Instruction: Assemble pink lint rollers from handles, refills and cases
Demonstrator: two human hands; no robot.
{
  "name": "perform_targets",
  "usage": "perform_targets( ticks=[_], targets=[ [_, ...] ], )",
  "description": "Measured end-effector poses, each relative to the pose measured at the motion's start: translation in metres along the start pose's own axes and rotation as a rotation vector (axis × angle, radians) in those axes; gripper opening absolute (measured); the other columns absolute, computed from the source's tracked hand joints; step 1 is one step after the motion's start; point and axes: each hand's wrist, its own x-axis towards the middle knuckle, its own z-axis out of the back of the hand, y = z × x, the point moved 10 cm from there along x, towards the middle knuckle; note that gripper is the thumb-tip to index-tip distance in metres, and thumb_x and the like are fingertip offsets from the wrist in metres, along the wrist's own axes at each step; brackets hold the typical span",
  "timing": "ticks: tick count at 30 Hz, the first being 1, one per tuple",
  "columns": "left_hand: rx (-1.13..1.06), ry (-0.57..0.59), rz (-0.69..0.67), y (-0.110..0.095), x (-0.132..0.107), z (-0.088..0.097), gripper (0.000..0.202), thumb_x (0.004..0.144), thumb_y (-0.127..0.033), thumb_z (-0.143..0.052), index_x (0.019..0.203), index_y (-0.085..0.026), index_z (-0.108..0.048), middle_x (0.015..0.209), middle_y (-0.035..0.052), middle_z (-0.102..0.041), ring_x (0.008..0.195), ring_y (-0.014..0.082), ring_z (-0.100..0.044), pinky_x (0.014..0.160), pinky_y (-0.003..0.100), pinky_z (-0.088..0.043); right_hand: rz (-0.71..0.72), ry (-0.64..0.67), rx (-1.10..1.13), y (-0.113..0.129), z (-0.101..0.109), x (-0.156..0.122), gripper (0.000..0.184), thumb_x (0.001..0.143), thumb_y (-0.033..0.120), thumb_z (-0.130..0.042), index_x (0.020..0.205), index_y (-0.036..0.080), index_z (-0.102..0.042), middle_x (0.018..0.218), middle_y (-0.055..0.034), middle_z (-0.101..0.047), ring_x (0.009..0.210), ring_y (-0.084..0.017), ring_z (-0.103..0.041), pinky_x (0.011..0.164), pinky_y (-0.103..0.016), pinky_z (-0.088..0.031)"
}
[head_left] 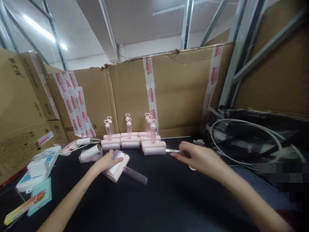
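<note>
My left hand (107, 161) rests closed on a pink lint roller (118, 168) lying on the black table (154, 196), its translucent pink handle (135, 175) pointing right. My right hand (196, 157) reaches toward the back, fingers curled around a small metal-tipped tool (172, 150) whose point touches the nearest pink roller (154, 148) in a row. Several finished pink rollers with heart-topped handles (129, 133) stand upright against the cardboard wall.
White paper refill rolls (90, 153) lie left of the left hand. A white power strip with an adapter (36, 169) and a teal box (40, 196) sit at the far left. Cardboard boxes (169, 93) wall the back; white cables (243, 141) coil at right.
</note>
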Motion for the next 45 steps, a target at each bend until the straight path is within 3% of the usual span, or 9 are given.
perform_targets(
  ticks=[3, 7, 12, 18, 23, 26, 28, 35, 45],
  targets=[
    [-0.152, -0.025, -0.052, -0.019, -0.002, -0.018, 0.073, 0.067, -0.061, -0.059, 0.121, -0.012, -0.05, 0.118, 0.018, -0.058, 0.102, 0.0299, -0.06, 0.088, 0.035, -0.043, 0.298, 0.049, 0.26, 0.082, -0.03, -0.014, 0.039, 0.08, 0.057, -0.052, 0.077, 0.019, -0.06, 0.086, -0.0026, -0.062, 0.067, -0.015, -0.06, 0.061, -0.024, -0.04],
    [-0.327, -0.046, -0.155, -0.04, -0.004, -0.03, 0.056, 0.067, -0.054, -0.064, 0.109, -0.017, -0.061, 0.11, 0.0111, -0.064, 0.101, 0.0268, -0.06, 0.091, 0.033, -0.043, 0.355, 0.25, 0.285, 0.124, -0.077, -0.032, 0.038, 0.073, 0.054, -0.062, 0.093, 0.022, -0.066, 0.093, -0.001, -0.063, 0.064, -0.015, -0.061, 0.057, -0.024, -0.039],
    [-0.434, -0.154, -0.106, -0.011, 0.015, -0.011, 0.048, 0.08, -0.047, -0.051, 0.11, -0.011, -0.057, 0.108, 0.0142, -0.065, 0.102, 0.0269, -0.06, 0.089, 0.035, -0.044, 0.281, 0.32, 0.404, 0.095, -0.074, -0.028, 0.012, 0.069, 0.029, -0.065, 0.075, 0.02, -0.068, 0.076, 0.0008, -0.065, 0.068, -0.016, -0.06, 0.06, -0.023, -0.039],
    [-0.42, -0.186, -0.125, 0.009, 0.028, 0.009, 0.037, 0.08, -0.045, -0.051, 0.091, -0.012, -0.064, 0.085, 0.0097, -0.068, 0.086, 0.0285, -0.063, 0.079, 0.041, -0.048, 0.3, 0.075, 0.664, 0.07, -0.038, -0.012, 0.015, 0.071, 0.025, -0.065, 0.083, 0.017, -0.064, 0.08, -0.0017, -0.063, 0.069, -0.014, -0.056, 0.061, -0.023, -0.04],
    [-0.486, -0.298, -0.268, -0.033, -0.002, 0.031, 0.05, 0.079, -0.043, -0.055, 0.122, -0.018, -0.049, 0.127, 0.0122, -0.053, 0.123, 0.0276, -0.043, 0.102, 0.041, -0.033, 0.362, 0.042, 0.741, 0.086, -0.034, -0.017, 0.017, 0.074, 0.027, -0.065, 0.086, 0.016, -0.064, 0.081, -0.0028, -0.059, 0.068, -0.013, -0.052, 0.06, -0.024, -0.04],
    [-0.716, 0.042, -0.434, -0.087, -0.03, 0.008, 0.057, 0.071, -0.047, -0.064, 0.116, -0.015, -0.052, 0.109, 0.0112, -0.064, 0.102, 0.0257, -0.059, 0.086, 0.035, -0.046, 0.353, 0.097, 0.758, 0.096, -0.04, -0.023, 0.021, 0.074, 0.031, -0.066, 0.088, 0.017, -0.063, 0.086, -0.0037, -0.056, 0.074, -0.015, -0.053, 0.062, -0.024, -0.042],
    [-0.713, 0.114, -0.356, -0.1, -0.045, -0.004, 0.05, 0.064, -0.046, -0.07, 0.102, -0.015, -0.058, 0.094, 0.0072, -0.068, 0.088, 0.0235, -0.063, 0.074, 0.031, -0.05, 0.283, 0.109, 0.75, 0.095, -0.042, -0.026, 0.028, 0.075, 0.033, -0.064, 0.098, 0.018, -0.058, 0.092, -0.0039, -0.054, 0.074, -0.015, -0.053, 0.064, -0.025, -0.043],
    [-0.304, -0.271, -0.301, -0.101, -0.061, 0.02, 0.031, 0.071, -0.045, -0.064, 0.092, -0.024, -0.057, 0.083, -0.0013, -0.068, 0.077, 0.0199, -0.064, 0.067, 0.026, -0.045, 0.257, 0.084, 0.669, 0.095, -0.03, -0.032, 0.025, 0.096, 0.035, -0.032, 0.091, 0.019, -0.052, 0.077, 0.0001, -0.054, 0.069, -0.014, -0.053, 0.067, -0.025, -0.041],
    [-0.255, -0.395, -0.382, -0.113, -0.071, 0.01, 0.036, 0.072, -0.04, -0.064, 0.102, -0.023, -0.052, 0.101, 0.0042, -0.063, 0.091, 0.0224, -0.063, 0.074, 0.03, -0.047, 0.285, 0.015, 0.747, 0.1, -0.03, -0.034, 0.025, 0.095, 0.034, -0.036, 0.099, 0.019, -0.057, 0.081, -0.0023, -0.063, 0.073, -0.015, -0.059, 0.068, -0.024, -0.044]
  ],
)
